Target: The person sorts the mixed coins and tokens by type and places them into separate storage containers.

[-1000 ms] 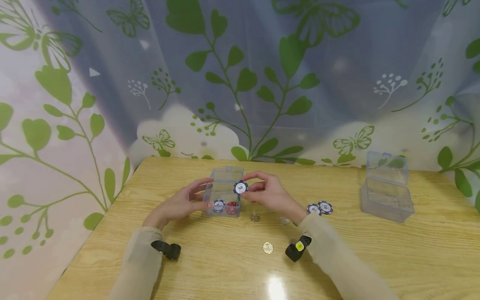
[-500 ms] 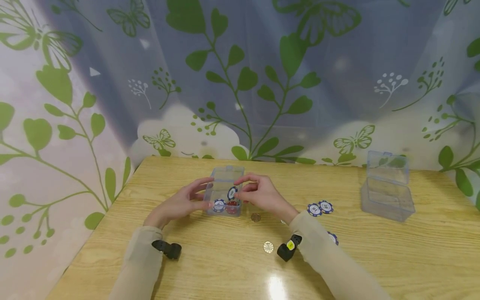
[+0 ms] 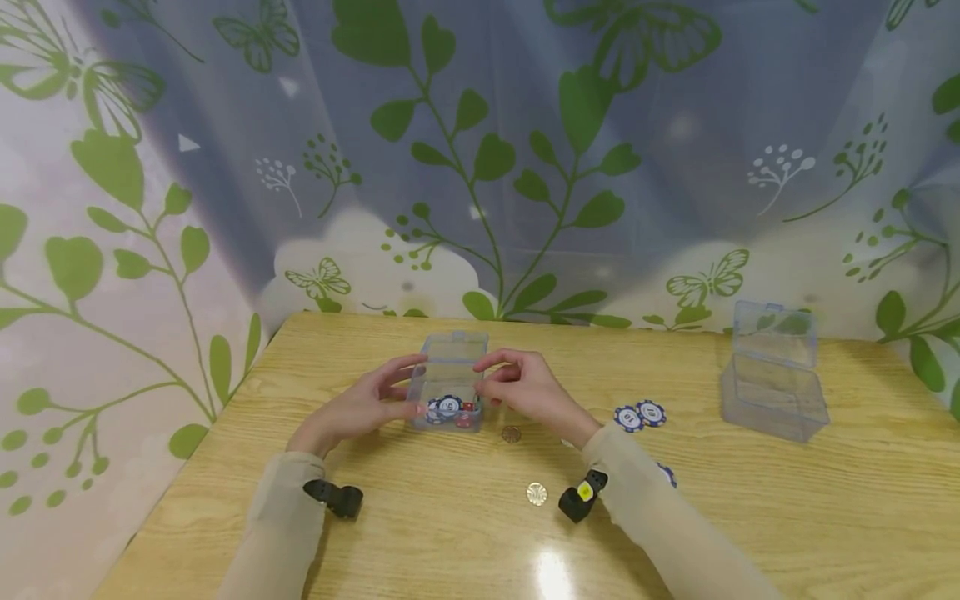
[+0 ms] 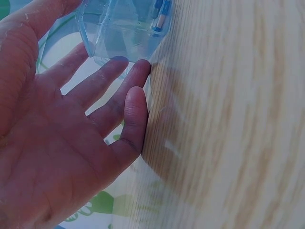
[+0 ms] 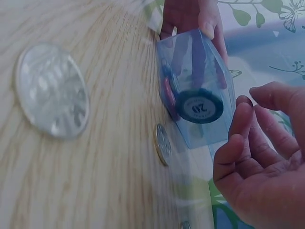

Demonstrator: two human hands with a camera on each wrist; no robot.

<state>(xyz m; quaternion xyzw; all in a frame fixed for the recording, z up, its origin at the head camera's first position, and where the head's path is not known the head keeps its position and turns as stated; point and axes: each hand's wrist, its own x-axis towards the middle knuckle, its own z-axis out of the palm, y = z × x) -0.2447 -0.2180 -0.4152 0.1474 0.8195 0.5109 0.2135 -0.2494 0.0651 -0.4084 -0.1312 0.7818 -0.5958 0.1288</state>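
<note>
On the table's left half stands a clear plastic box point(image 3: 450, 373) with its lid raised. My left hand point(image 3: 375, 397) grips its left side, thumb at the front corner and fingers along the side and back. Blue-and-white poker chips point(image 3: 449, 406) and a red poker chip point(image 3: 464, 420) lie inside. Another chip point(image 5: 198, 106) stands on edge against the right wall in the right wrist view. My right hand point(image 3: 523, 385) is at the box's right rim, fingers loosely bent, with nothing visible between fingertips and thumb. In the left wrist view, fingertips point(image 4: 139, 70) touch the box.
A gold coin point(image 3: 511, 433) lies beside the box and a silvery coin point(image 3: 536, 494) nearer the front. Two blue chips point(image 3: 651, 413) lie right of my right wrist; another chip point(image 3: 667, 475) is partly behind the sleeve. A second clear box point(image 3: 776, 400), lid up, stands far right.
My right hand has carried a blue chip marked 50 left over the box and let it go; it now lies among the chips inside. The left hand has stayed in place.
</note>
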